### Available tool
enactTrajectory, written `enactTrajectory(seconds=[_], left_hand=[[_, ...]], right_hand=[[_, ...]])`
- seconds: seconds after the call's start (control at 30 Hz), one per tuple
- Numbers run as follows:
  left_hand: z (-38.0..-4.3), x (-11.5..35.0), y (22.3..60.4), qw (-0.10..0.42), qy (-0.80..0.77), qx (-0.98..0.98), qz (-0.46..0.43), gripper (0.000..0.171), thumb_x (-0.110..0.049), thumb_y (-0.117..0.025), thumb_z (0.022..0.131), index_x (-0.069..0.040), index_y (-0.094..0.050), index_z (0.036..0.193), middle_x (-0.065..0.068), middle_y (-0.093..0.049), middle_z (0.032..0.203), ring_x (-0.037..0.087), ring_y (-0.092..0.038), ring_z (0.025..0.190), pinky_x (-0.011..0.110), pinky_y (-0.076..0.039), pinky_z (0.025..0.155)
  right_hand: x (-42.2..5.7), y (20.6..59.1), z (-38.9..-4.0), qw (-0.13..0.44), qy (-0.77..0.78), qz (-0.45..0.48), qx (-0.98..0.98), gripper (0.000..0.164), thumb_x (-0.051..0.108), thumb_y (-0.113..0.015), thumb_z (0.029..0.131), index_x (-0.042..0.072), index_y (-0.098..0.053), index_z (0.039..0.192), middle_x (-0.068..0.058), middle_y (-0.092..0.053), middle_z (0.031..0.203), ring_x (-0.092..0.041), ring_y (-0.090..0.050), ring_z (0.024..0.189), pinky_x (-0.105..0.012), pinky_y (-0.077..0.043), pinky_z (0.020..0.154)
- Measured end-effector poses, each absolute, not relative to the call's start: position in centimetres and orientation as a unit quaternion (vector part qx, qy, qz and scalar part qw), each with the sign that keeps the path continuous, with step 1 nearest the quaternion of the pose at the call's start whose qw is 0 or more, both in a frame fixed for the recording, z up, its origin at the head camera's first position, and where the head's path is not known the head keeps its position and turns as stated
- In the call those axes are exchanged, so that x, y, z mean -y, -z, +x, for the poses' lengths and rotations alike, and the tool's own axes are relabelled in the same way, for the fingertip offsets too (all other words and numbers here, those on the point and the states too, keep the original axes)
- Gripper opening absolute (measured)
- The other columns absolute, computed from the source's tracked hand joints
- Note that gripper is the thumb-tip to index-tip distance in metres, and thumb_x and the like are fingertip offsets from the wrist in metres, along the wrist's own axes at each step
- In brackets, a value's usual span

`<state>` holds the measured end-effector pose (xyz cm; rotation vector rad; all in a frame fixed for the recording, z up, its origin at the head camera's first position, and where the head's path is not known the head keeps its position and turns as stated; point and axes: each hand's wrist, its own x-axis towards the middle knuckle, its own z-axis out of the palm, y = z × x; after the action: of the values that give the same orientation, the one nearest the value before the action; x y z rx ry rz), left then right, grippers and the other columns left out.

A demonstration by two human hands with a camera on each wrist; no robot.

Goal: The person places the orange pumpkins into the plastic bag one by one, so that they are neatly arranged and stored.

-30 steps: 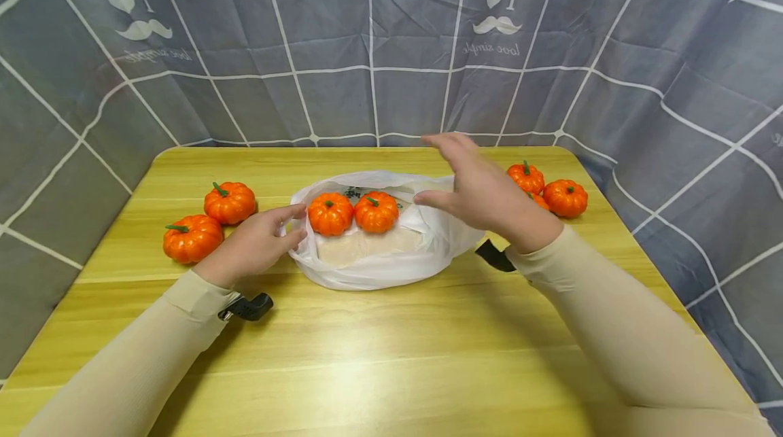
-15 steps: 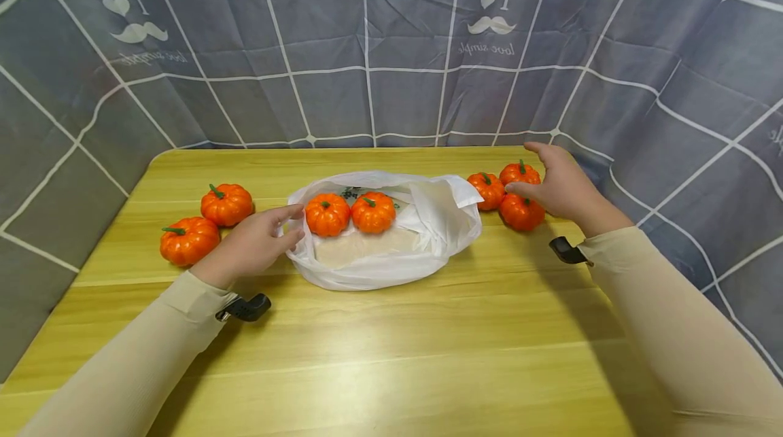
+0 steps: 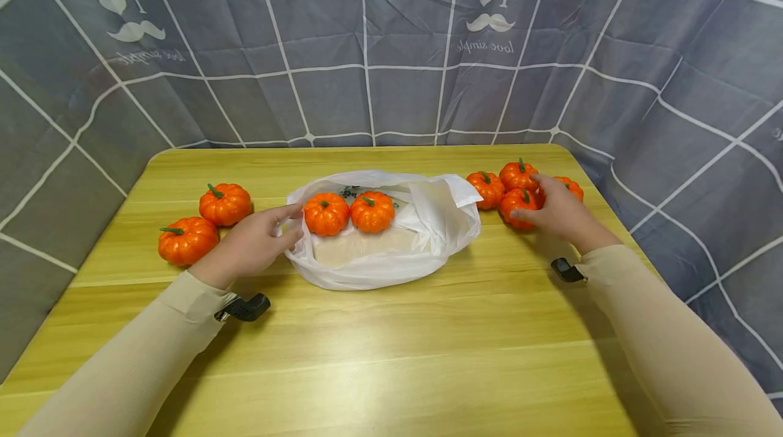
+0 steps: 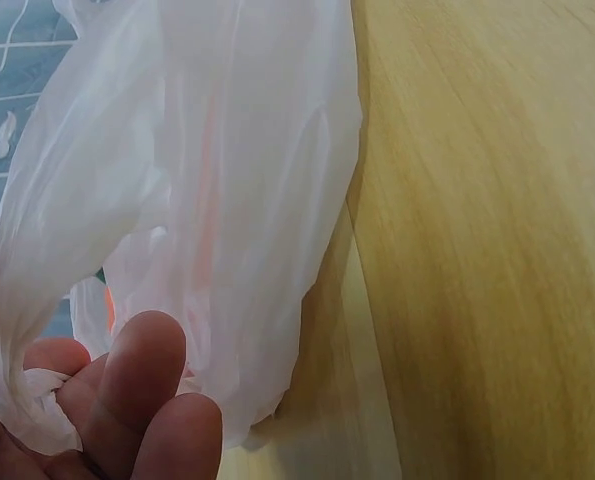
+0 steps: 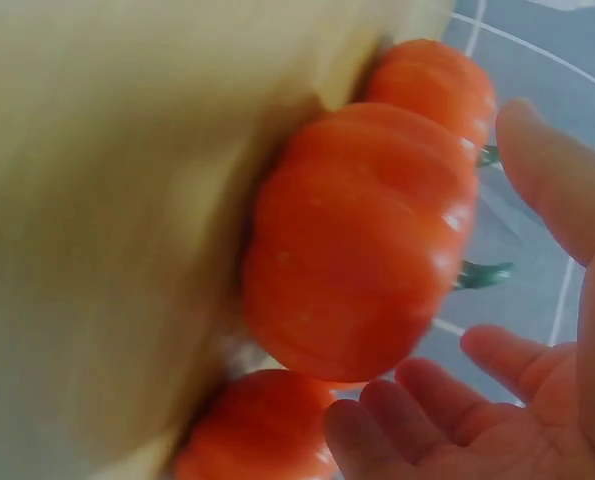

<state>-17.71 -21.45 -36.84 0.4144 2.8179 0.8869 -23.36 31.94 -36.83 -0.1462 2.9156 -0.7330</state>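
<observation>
Left wrist only: handle [image 4: 5,330] in hand [image 4: 127,405]

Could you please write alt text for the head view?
A person's right hand reaches among four orange pumpkins on a wooden table, while the left hand holds a white bag containing two pumpkins. Two more pumpkins sit at left, with a grey curtain behind.

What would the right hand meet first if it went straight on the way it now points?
Most likely the nearest orange pumpkin, just ahead of the spread thumb and fingers of the right hand. Depth is hard to judge, so whether a fingertip already touches it is unclear.
</observation>
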Motion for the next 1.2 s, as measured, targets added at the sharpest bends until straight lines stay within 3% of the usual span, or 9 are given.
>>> enactTrajectory(seconds=[0.47, 0.8, 0.93, 1.2], left_hand=[[-17.7, 21.5, 36.9, 0.088, -0.299, -0.94, 0.137, 0.058, -0.032, -0.06, 0.107, -0.003, -0.049, 0.156, 0.022, -0.059, 0.149, 0.022, -0.047, 0.065, 0.034, -0.042, 0.06], [-17.7, 21.6, 37.1, 0.084, -0.299, -0.94, 0.139, 0.058, -0.033, -0.059, 0.107, -0.003, -0.049, 0.156, 0.023, -0.06, 0.149, 0.023, -0.052, 0.071, 0.034, -0.043, 0.063], [-17.7, 21.5, 37.1, 0.08, -0.296, -0.941, 0.142, 0.057, -0.033, -0.059, 0.108, -0.003, -0.051, 0.155, 0.022, -0.061, 0.148, 0.025, -0.057, 0.081, 0.034, -0.044, 0.065], [-17.8, 21.5, 37.0, 0.082, -0.303, -0.939, 0.14, 0.058, -0.034, -0.059, 0.107, -0.004, -0.05, 0.155, 0.022, -0.068, 0.131, 0.019, -0.044, 0.062, 0.033, -0.041, 0.06]], right_hand=[[-31.8, 38.9, -22.3, 0.072, 0.248, -0.038, -0.965, 0.102, 0.037, -0.081, 0.092, -0.008, -0.022, 0.162, -0.039, -0.029, 0.161, -0.056, -0.03, 0.149, -0.069, -0.024, 0.124], [-31.6, 38.9, -22.1, 0.065, 0.243, -0.035, -0.967, 0.096, 0.033, -0.079, 0.094, -0.006, -0.024, 0.162, -0.04, -0.03, 0.159, -0.056, -0.034, 0.145, -0.07, -0.026, 0.122], [-31.5, 38.8, -22.1, 0.066, 0.238, -0.031, -0.969, 0.094, 0.034, -0.077, 0.096, -0.006, -0.023, 0.162, -0.04, -0.03, 0.159, -0.057, -0.033, 0.146, -0.07, -0.026, 0.123], [-30.6, 36.1, -21.6, 0.017, 0.249, -0.042, -0.967, 0.093, 0.034, -0.078, 0.095, -0.009, -0.027, 0.16, -0.039, -0.038, 0.155, -0.056, -0.04, 0.139, -0.071, -0.035, 0.116]])
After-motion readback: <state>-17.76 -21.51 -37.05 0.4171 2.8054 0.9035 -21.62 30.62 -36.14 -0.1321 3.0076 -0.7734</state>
